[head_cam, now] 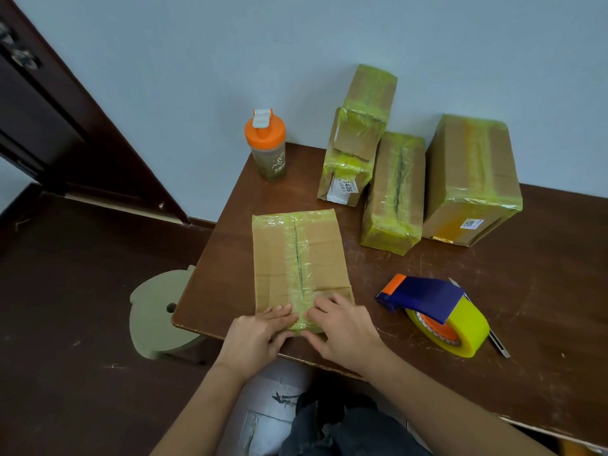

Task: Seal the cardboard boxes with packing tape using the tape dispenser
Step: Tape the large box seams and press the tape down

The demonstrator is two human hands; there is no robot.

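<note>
Both hands, left hand (260, 327) and right hand (342, 324), press flat, grip holding nothing, on the brown cardboard box (299, 258) near the surface's (427, 264) front edge, likely sticking yellow tape down. The blue tape dispenser (434, 311) rests beside.

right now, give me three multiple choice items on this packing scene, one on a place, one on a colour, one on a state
1. Where does the tape dispenser lie?
A. on the table, on the right of the near cardboard box
B. on top of the near box
C. beside the shaker bottle

2. What colour is the lid of the shaker bottle?
A. blue
B. orange
C. black

3. What are the two hands doing?
A. holding the dispenser
B. lifting the bottle
C. pressing the tape on the near cardboard box

Key: 1 A, the dispenser rests on the table, apart from the box. 2 B, the lid is orange with a white flip cap. 3 C, the left hand and the right hand lie with flat fingers on the box's near taped edge.
</note>
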